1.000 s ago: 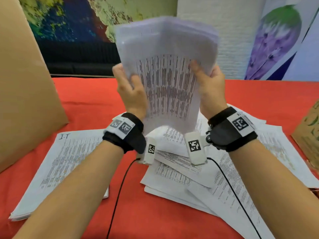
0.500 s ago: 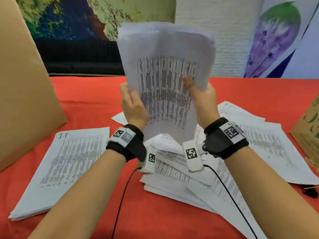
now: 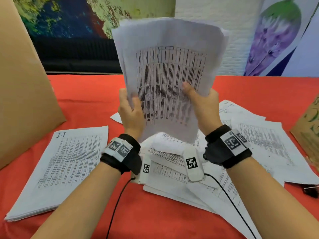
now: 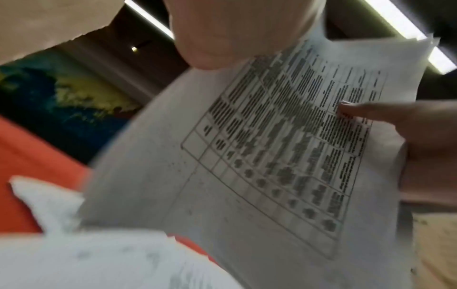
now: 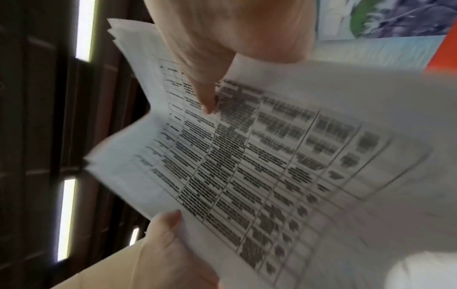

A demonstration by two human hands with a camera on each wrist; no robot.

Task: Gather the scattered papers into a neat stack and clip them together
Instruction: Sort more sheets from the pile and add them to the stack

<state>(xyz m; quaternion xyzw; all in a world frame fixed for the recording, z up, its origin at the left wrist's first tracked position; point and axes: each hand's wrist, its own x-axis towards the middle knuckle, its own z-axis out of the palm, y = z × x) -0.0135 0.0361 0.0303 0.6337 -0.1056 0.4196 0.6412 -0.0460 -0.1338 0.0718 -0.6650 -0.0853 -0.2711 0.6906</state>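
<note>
Hands: my left hand [image 3: 132, 111] and right hand [image 3: 203, 104] each pinch a side edge of the held sheaf [image 3: 170, 75], thumbs in front.
Sheaf: upright between my hands, lifted above the table [image 3: 86, 99].
Handling: I judge it light, floppy, slippery between sheets; best held low at both edges.
Loose papers [image 3: 172, 169]: fanned out under my wrists.
Squared pile [image 3: 60, 166]: left of my left wrist.
Binder clip [image 3: 309, 191]: right of my right forearm, partly under a sheet.
Obstacles: cardboard [image 3: 25, 92] far left; wrist cables [image 3: 229, 195] trailing across papers.
</note>
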